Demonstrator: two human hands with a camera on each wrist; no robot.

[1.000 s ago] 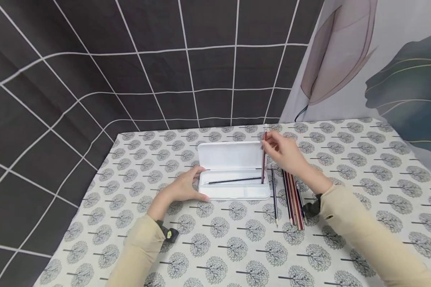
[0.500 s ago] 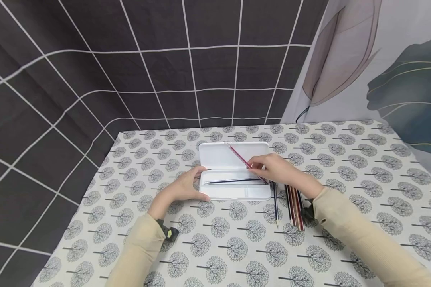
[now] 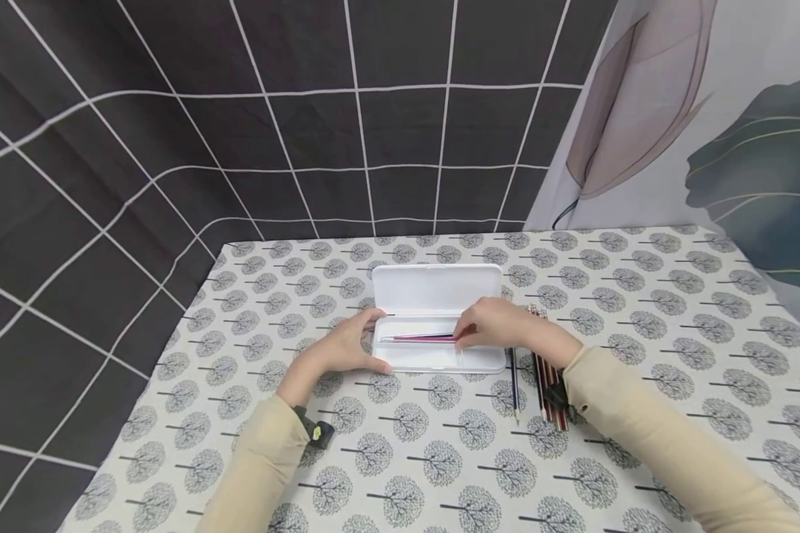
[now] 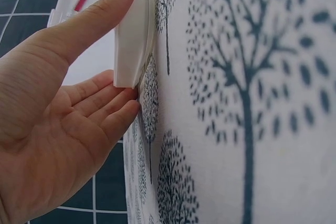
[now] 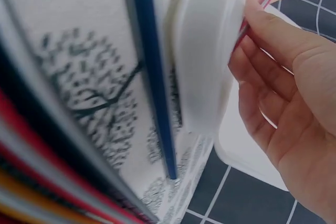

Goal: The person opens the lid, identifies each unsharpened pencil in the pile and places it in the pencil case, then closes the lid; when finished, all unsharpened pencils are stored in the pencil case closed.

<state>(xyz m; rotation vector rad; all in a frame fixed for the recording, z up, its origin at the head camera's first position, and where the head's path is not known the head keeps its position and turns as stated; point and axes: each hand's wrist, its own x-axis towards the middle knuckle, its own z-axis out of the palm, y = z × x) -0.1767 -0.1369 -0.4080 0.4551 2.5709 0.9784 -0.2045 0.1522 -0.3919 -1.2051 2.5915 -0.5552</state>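
Note:
A white pencil case (image 3: pixel 436 285) lies with its lid raised at mid-table. My left hand (image 3: pixel 342 346) holds its left end, thumb at the front corner and fingers towards the back one. In the left wrist view the thumb (image 4: pixel 100 17) lies along the case's side. My right hand (image 3: pixel 496 323) is over the right part of the tray, pinching a red pencil (image 3: pixel 416 340) between thumb and fingertips. That pencil lies nearly level in the long compartment, alongside a dark pencil (image 3: pixel 443 335) partly hidden by the hand.
A dark blue pencil (image 3: pixel 515 389) lies just right of the case. Farther right, under my right wrist, is a bundle of several striped pencils (image 3: pixel 548 403). The tablecloth (image 3: pixel 373 459) has a tree print. A dark gridded curtain (image 3: pixel 400 133) hangs behind the table.
My right hand has moved left and down, bringing the red pencil from upright at the case's right end to lying level in the tray. The left hand stays on the case.

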